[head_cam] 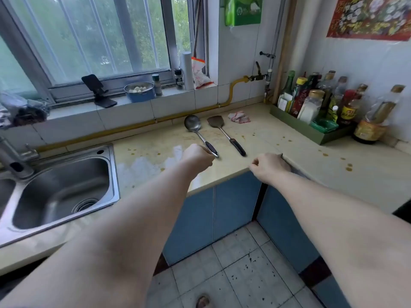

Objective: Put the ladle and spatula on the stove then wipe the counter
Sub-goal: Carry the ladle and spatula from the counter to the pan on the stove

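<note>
1. On the counter (255,138), the ladle (201,135) lies with its bowl far away and its handle pointing back at the person.
2. Left hand (196,155) is curled at the ladle's handle end; I cannot tell if it holds it.
3. Spatula (226,135) lies just beside, pointing the same way, untouched.
4. Right hand (270,166) is loosely curled, empty, near the spatula handle.

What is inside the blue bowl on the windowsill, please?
The blue bowl holds pale, whitish lumps, possibly garlic cloves; anything beneath them is hidden by its wall.
</note>
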`<state>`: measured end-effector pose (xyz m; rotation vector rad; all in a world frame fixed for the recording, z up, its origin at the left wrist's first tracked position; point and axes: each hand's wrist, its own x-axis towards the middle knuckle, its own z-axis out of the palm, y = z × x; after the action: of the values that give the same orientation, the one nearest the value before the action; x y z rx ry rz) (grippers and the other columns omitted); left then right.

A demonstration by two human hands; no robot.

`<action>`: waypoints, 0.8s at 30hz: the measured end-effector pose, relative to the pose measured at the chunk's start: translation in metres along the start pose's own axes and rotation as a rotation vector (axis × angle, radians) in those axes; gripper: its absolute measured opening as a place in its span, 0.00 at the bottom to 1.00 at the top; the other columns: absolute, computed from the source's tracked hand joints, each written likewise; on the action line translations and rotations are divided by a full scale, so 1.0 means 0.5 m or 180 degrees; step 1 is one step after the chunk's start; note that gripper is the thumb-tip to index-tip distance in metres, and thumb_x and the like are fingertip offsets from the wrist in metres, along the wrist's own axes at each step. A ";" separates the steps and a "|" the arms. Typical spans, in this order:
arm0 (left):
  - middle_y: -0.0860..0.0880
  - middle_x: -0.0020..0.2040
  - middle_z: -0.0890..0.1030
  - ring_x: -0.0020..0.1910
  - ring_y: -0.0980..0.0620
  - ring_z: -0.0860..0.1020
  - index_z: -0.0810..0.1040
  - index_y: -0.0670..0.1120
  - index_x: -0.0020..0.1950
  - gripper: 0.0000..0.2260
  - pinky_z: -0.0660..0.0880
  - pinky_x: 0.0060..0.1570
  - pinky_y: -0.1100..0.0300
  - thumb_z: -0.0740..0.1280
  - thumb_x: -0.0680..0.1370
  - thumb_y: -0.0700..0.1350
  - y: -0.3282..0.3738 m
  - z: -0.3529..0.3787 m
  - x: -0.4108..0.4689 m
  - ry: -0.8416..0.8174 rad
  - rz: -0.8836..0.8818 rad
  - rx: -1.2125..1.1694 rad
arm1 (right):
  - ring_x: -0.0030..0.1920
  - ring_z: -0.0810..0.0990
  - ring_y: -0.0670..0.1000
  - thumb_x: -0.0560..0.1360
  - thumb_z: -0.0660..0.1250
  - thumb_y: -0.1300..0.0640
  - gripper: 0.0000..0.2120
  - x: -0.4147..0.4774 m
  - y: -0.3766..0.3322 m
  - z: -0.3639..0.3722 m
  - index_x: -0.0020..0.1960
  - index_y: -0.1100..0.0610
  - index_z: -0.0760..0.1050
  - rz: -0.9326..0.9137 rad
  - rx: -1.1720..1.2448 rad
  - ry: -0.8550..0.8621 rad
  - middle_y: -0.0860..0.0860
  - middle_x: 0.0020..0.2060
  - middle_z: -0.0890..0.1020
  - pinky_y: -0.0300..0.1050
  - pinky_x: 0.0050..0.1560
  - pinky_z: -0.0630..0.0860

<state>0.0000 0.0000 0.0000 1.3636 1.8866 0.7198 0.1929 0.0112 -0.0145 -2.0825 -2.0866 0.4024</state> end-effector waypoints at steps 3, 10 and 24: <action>0.47 0.42 0.83 0.34 0.53 0.75 0.81 0.43 0.47 0.08 0.70 0.30 0.65 0.63 0.78 0.41 0.005 -0.006 0.067 0.0023 -0.0086 -0.0032 | 0.45 0.75 0.55 0.78 0.60 0.51 0.10 0.067 -0.022 0.002 0.52 0.51 0.79 -0.0001 -0.0159 -0.0006 0.53 0.52 0.82 0.42 0.41 0.69; 0.46 0.43 0.81 0.34 0.52 0.74 0.82 0.40 0.52 0.11 0.70 0.29 0.65 0.61 0.79 0.41 -0.014 -0.018 0.217 -0.0022 -0.0290 -0.0006 | 0.43 0.75 0.54 0.78 0.59 0.53 0.11 0.209 -0.060 0.023 0.54 0.50 0.80 -0.0014 -0.0290 -0.0101 0.51 0.45 0.79 0.42 0.39 0.70; 0.42 0.51 0.84 0.40 0.47 0.77 0.82 0.42 0.49 0.10 0.72 0.37 0.61 0.62 0.77 0.41 -0.002 0.054 0.402 -0.0204 -0.0588 0.0015 | 0.50 0.80 0.56 0.75 0.59 0.65 0.17 0.394 -0.033 0.049 0.55 0.51 0.81 -0.0134 -0.0649 -0.0500 0.53 0.52 0.82 0.45 0.48 0.78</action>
<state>-0.0214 0.1929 -0.0597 1.1821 1.9336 0.5728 0.1674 0.2059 -0.0468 -2.1761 -2.3473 0.3725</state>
